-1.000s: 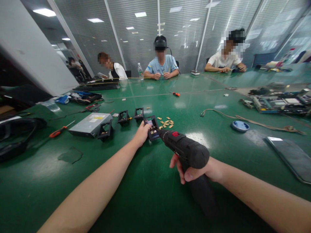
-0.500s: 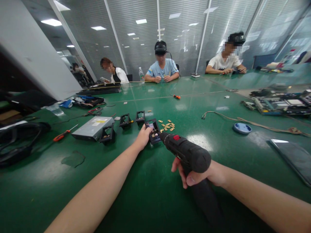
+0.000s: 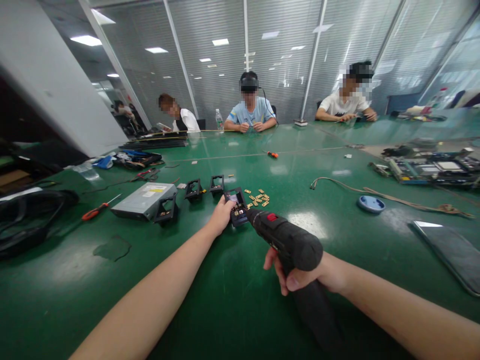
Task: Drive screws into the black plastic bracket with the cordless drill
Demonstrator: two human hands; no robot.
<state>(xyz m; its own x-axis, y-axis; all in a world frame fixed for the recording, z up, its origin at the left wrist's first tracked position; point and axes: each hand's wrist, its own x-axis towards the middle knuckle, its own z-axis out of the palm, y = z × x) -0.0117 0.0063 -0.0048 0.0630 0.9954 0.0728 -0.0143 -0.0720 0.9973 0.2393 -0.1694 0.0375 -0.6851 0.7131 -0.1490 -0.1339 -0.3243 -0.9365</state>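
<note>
My left hand point(image 3: 221, 215) is closed on the left side of a black plastic housing point(image 3: 239, 218), which has small brass-coloured parts inside. A black cordless drill point(image 3: 287, 235) with a red switch is gripped in my right hand point(image 3: 290, 275). The drill's nose points at the housing's right edge; whether its tip touches anything is hidden. Several small brass plates point(image 3: 258, 197) lie loose just beyond the housing. To the left stand more black housings, one point(image 3: 216, 184) at the back, another point(image 3: 193, 189) beside it and a third point(image 3: 166, 210) by a silver disc drive point(image 3: 144, 200).
An orange screwdriver point(image 3: 98, 210) lies left of the drive, and a smaller one point(image 3: 272, 154) farther back. On the right are a blue round lid point(image 3: 371, 203), a cable point(image 3: 348, 185), a phone point(image 3: 448, 255) and circuit boards point(image 3: 438, 167). Three people sit across the green table point(image 3: 232, 300).
The view has tilted slightly, so the background sits lower. Both hands keep their grip, and the drill stays at the housing with hardly any shift.
</note>
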